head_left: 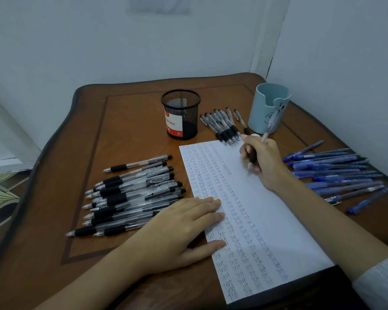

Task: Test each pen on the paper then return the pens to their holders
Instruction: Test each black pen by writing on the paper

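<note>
testing step: right hand [263, 162] pinches a pen [270, 125], tip on the paper [255, 198] toward one o'clock; left hand [184, 224], fingers flat, pins it. next call, likely: swap pens.

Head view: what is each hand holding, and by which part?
Right hand grips a clear pen by its black grip section near the tip. Left hand holds nothing; it rests flat on the left edge of the paper.

Your right hand [263, 161] grips a black-grip pen [259, 148], tip on the paper [255, 198]; your left hand [182, 229] lies flat, fingers pressing the paper's left edge.
</note>
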`<state>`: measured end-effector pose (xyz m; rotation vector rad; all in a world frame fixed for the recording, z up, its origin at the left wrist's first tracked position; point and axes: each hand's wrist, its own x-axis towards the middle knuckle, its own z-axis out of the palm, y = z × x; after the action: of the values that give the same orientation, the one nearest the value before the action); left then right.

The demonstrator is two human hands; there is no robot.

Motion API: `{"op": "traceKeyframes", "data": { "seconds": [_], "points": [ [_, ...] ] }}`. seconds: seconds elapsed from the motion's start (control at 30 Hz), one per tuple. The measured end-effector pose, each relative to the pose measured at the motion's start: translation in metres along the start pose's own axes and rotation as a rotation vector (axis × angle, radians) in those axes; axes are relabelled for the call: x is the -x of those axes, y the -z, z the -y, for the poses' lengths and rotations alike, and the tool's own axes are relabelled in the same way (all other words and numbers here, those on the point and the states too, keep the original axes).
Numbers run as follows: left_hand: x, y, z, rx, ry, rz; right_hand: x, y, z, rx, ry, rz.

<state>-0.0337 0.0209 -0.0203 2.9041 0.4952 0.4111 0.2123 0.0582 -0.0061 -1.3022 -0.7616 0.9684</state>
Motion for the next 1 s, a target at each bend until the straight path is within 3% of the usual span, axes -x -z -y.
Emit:
{"op": "traceKeyframes", "data": {
  "seconds": [0.23, 0.77, 1.0],
  "points": [
    [0.000, 0.001, 0.000, -0.001, -0.003, -0.005, 0.002, 0.007, 0.001, 0.121, 0.088, 0.091],
    [0.000, -0.001, 0.001, -0.008, -0.007, -0.013, -0.003, 0.009, 0.002, 0.270, 0.097, 0.024],
    [0.001, 0.000, 0.002, -0.037, -0.016, -0.013, -0.029, 0.010, 0.026, 0.704, 0.348, -0.004]
  ]
}}
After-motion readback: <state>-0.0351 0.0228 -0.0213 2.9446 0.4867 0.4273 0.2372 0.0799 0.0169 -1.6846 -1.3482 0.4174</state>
